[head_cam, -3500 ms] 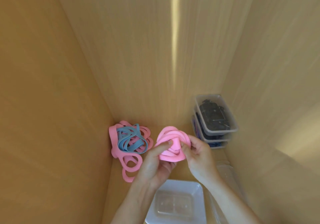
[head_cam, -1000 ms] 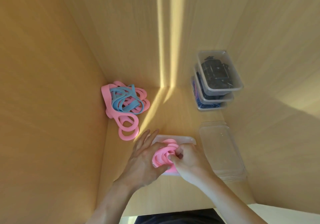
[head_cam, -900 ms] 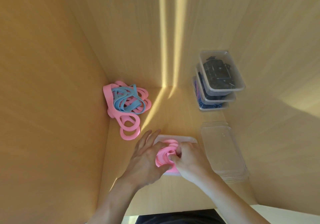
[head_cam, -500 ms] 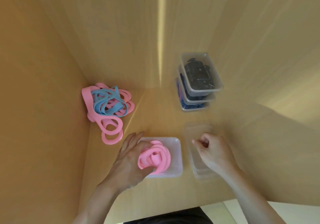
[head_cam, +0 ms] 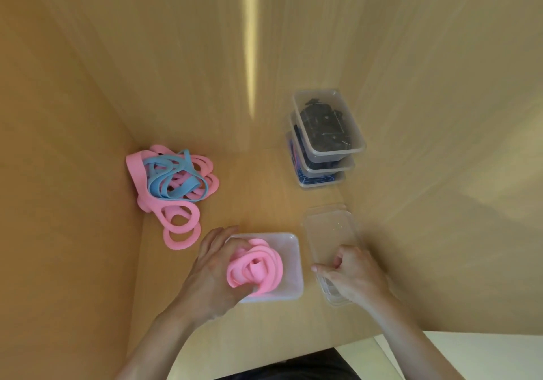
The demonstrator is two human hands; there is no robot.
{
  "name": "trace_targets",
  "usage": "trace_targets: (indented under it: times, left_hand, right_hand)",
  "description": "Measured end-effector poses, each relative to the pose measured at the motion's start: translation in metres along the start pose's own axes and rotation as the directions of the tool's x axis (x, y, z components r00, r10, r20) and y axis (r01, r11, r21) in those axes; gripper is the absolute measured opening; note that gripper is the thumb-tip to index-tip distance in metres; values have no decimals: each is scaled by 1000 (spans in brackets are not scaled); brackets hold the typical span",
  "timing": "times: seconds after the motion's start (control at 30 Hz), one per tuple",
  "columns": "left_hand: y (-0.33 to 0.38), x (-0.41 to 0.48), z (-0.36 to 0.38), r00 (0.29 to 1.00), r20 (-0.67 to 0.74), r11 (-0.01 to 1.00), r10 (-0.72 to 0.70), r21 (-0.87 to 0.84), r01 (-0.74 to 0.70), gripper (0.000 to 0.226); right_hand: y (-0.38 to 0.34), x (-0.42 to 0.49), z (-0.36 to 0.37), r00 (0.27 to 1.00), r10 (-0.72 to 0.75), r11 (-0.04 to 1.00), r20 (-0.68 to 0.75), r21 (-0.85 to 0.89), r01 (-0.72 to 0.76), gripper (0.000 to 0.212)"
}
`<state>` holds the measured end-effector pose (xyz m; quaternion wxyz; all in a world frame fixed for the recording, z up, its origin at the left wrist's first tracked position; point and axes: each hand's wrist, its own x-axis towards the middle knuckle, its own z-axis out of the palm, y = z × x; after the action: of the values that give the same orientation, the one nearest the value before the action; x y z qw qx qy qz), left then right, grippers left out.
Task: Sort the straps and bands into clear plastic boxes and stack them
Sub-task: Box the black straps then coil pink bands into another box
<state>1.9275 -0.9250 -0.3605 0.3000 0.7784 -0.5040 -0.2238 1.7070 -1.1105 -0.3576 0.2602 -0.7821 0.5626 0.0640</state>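
One hand off the bundle since a second ago: right hand pinching lid, left hand curled, pinning bands in box; closing next, probably.

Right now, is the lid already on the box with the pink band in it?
No, the box is uncovered with the coiled pink band bulging above its rim, while the clear lids lie beside it under the right hand.

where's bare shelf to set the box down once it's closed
Bare shelf lies between the loose bands at left and the stacked boxes at right, back to the wall. The front is crowded: left hand on the open box, right hand on the lids.
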Motion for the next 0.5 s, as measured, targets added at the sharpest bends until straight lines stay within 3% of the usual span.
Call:
trace_targets:
  times: [0.17,0.3,0.4,0.5]
  left_hand:
    - [3,0,-1,1000,6,1000,-8,-13,8,64]
    - [6,2,-8,996,85,1000,-11,-10,12,64]
    - [9,6,-21,991,131,998,-37,-51,44,54]
    - [14,9,-27,996,75,995,-39,-88,45,41]
  right_hand:
    - [-7,-6,-5,998,-28,998,-58,56,31,38]
    - [-15,-18,-6,975,-151,988,-160,-3,153,25]
    - [-16,-25,-9,948,-205,979,-245,-71,193,23]
    - [-12,-24,-13,938,-189,982,-292,-51,182,23]
